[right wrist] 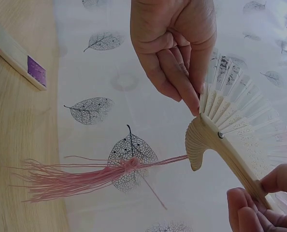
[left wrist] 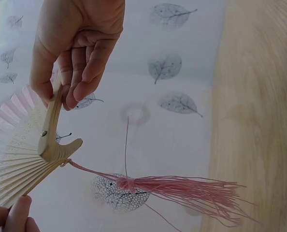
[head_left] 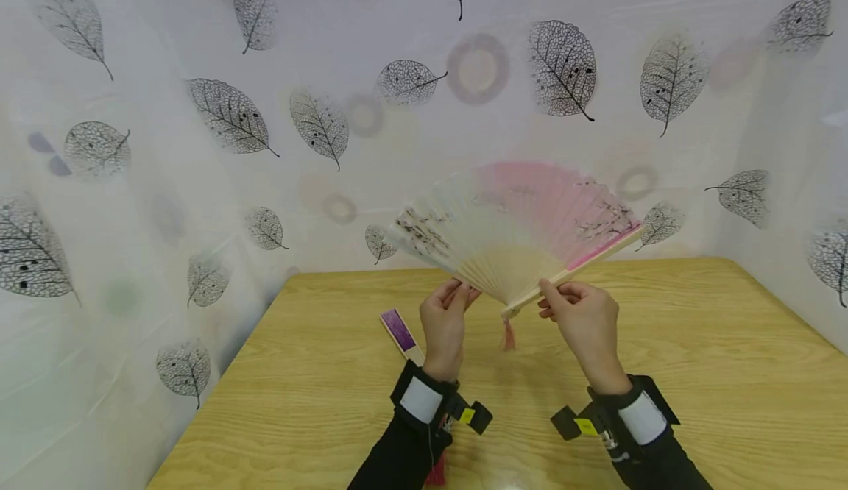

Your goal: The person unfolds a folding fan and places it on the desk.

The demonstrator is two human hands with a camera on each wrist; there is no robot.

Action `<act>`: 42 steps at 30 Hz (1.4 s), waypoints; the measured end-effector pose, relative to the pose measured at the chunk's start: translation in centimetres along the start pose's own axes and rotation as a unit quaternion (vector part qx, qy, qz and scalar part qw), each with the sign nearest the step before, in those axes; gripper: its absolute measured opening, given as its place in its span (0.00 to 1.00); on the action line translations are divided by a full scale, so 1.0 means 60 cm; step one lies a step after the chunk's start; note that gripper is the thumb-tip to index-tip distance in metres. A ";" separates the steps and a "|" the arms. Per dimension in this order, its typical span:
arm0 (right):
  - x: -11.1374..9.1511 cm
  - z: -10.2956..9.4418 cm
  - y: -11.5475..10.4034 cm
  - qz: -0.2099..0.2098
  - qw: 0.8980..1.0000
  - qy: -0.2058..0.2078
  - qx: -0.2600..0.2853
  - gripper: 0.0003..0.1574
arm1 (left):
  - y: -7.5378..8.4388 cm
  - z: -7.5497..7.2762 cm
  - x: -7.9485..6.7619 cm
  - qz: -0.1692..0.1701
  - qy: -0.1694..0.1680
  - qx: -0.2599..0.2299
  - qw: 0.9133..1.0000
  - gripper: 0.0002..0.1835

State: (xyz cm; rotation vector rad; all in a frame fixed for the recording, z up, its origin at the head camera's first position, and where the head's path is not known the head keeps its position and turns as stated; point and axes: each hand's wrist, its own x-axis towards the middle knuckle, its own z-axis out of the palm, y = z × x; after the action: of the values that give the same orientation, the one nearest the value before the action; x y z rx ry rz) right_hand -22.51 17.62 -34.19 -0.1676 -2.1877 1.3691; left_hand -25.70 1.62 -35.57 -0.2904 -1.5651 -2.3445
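Note:
A spread folding fan (head_left: 523, 269), with pink and pale green cloth, blossom print and light wooden ribs, is held up over the table, its arc upward. My left hand (head_left: 445, 321) pinches the fan's left edge near the rib base. On the other side, my right hand (head_left: 586, 321) pinches the thick right guard stick between thumb and fingers. In the left wrist view, my right hand (left wrist: 78, 53) shows at the top, with the metal rivet (left wrist: 44, 133) below it. A pink tassel (right wrist: 90, 179) hangs from the pivot end.
A folded fan with a purple panel (head_left: 398, 330) lies on the wooden table (head_left: 311, 380), partly hidden behind my left wrist. Its dark pink tassel (head_left: 436, 471) shows beside my left sleeve. A leaf-print sheet (head_left: 397, 151) hangs behind the table and at both sides.

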 end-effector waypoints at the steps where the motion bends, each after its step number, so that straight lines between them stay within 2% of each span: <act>1: 0.000 0.000 0.000 0.000 1.000 0.001 0.002 0.27 | -0.001 0.000 0.000 0.002 0.001 -0.003 1.000 0.14; 10: 0.000 0.003 0.001 -0.004 1.000 0.006 0.018 0.27 | 0.001 0.000 0.000 0.009 0.000 -0.018 1.000 0.15; 24: 0.000 0.004 -0.001 0.002 0.999 0.014 0.053 0.26 | 0.001 0.003 0.000 0.013 0.035 -0.027 0.999 0.15; 42: 0.000 0.003 0.000 0.016 0.998 0.012 0.055 0.28 | 0.001 0.002 -0.002 0.014 0.033 -0.036 0.999 0.15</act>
State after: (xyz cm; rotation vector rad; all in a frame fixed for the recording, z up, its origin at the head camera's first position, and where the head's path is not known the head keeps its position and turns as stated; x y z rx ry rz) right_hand -22.58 17.48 -34.22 -0.1771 -2.0922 1.4934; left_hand -25.55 1.73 -35.51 -0.2475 -1.4383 -2.3677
